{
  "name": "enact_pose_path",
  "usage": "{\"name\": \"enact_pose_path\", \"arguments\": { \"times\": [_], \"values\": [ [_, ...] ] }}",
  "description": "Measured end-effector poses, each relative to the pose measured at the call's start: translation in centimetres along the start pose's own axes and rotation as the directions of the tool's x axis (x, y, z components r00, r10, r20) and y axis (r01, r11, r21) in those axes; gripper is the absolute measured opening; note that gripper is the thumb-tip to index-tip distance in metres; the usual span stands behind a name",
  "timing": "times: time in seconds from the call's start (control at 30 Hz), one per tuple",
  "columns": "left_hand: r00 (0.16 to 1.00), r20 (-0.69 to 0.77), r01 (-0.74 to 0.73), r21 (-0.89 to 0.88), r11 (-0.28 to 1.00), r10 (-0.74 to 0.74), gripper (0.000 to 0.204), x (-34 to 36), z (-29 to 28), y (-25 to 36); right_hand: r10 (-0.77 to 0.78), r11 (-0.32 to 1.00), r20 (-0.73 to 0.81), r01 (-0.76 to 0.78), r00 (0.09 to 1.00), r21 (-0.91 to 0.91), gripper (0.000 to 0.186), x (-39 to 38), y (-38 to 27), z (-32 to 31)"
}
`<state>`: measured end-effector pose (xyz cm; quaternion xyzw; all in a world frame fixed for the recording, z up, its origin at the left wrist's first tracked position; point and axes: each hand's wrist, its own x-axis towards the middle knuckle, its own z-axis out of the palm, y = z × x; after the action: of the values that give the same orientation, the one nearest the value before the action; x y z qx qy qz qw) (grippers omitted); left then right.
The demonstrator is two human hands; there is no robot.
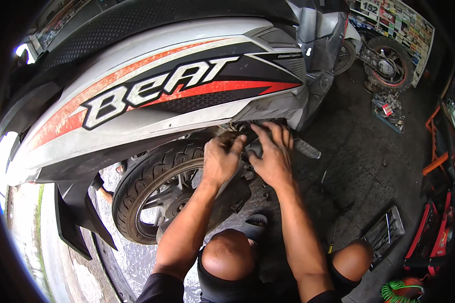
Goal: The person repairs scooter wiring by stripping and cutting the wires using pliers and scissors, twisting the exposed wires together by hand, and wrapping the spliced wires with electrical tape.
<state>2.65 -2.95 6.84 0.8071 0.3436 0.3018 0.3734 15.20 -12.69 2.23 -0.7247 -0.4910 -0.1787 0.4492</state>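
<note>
A scooter with a white, black and red side panel (187, 108) fills the upper left of the head view. Below its lower edge, both of my hands work close together at the dark engine area, in front of the rear wheel (129, 197). My left hand (222, 157) is closed, thumb and fingers pressed together on a small dark part that I cannot make out. Just to its right, my right hand (272, 159) has its fingers bent over dark parts under the panel, the thumb toward the left hand. The fingertips and what they grip are mostly hidden in shadow.
A footrest (308, 148) juts out right of my hands. On the dark floor lie a screwdriver (331, 247), an open tool case (387, 232) and a tray of parts (389, 113). Red racks (429, 232) and a green coiled hose (392, 292) stand right; another motorcycle's wheel (389, 65) is behind.
</note>
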Motion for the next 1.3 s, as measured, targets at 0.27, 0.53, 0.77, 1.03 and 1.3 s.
{"name": "enact_pose_path", "arguments": {
  "times": [0.27, 0.53, 0.77, 1.03, 1.3],
  "values": [
    [0.963, -0.270, -0.067, -0.294, 0.953, -0.015, 0.038, 0.9, 0.1, -2.0, 0.178, 0.956, -0.131, -0.139, 0.975, 0.258, 0.021, 1.4, 1.1, 2.1],
    [0.997, -0.064, 0.035, -0.088, 0.996, -0.040, 0.046, 1.5, 0.7, -1.1, 0.306, 0.895, -0.100, -0.251, 0.947, 0.368, 0.029, 1.3, 1.6, 1.3],
    [0.871, -0.337, -0.323, 0.155, 0.933, 0.358, 0.016, -0.2, 4.2, 0.4, 0.281, 0.910, -0.130, -0.220, 0.951, 0.351, 0.027, 1.4, 1.9, 1.3],
    [0.843, -0.455, -0.356, -0.071, 0.932, 0.287, 0.024, -3.9, 8.4, 0.1, 0.390, 0.842, 0.123, -0.407, 0.913, 0.353, 0.023, 1.3, 2.6, -0.1],
    [0.870, -0.346, -0.448, -0.252, 0.858, 0.353, 0.033, -6.1, 11.2, -0.6, 0.475, 0.839, 0.144, -0.497, 0.868, 0.223, 0.051, 1.3, -1.5, -3.7]
  ]
}}
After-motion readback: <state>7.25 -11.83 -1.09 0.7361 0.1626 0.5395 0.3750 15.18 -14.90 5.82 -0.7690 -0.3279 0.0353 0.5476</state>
